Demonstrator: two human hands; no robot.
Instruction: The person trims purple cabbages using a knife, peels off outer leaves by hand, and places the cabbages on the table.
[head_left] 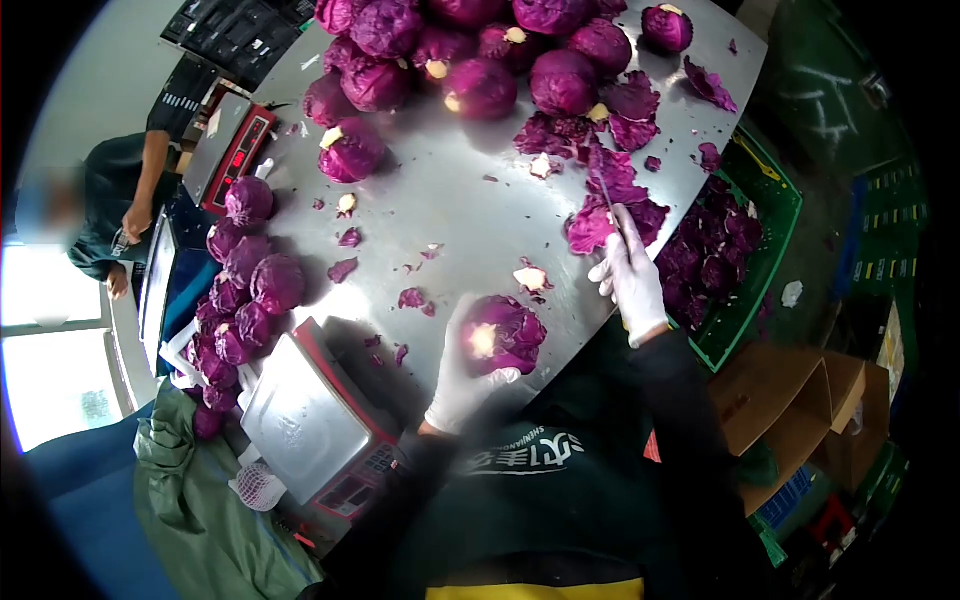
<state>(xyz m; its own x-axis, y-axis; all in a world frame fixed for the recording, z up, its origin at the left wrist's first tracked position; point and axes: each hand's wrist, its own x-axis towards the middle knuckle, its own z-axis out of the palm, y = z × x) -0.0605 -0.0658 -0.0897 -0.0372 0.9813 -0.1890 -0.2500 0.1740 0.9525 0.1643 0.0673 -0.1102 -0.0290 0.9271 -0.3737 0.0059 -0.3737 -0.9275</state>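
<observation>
In the head view, the left hand (453, 375) is curved around a purple cabbage (515, 335), with the fingers and thumb spread as wide as its side. This cabbage is near the front edge of the metal bench (420, 190), its pale stem end visible; whether it touches the surface, I cannot tell. The right hand (637, 285) is closed on a knife (601, 178), whose blade points away from the person, above loose purple leaves (585, 225). A cut stem piece (532, 278) lies between the two hands. At the far side there is a heap of cabbages (480, 88), and more cabbages (277, 283) stand at the left, beside a scale (305, 420). To the right, a green crate (760, 270) contains dark leaves. Another person (105, 190) is at the far left, near a second scale (240, 150).
</observation>
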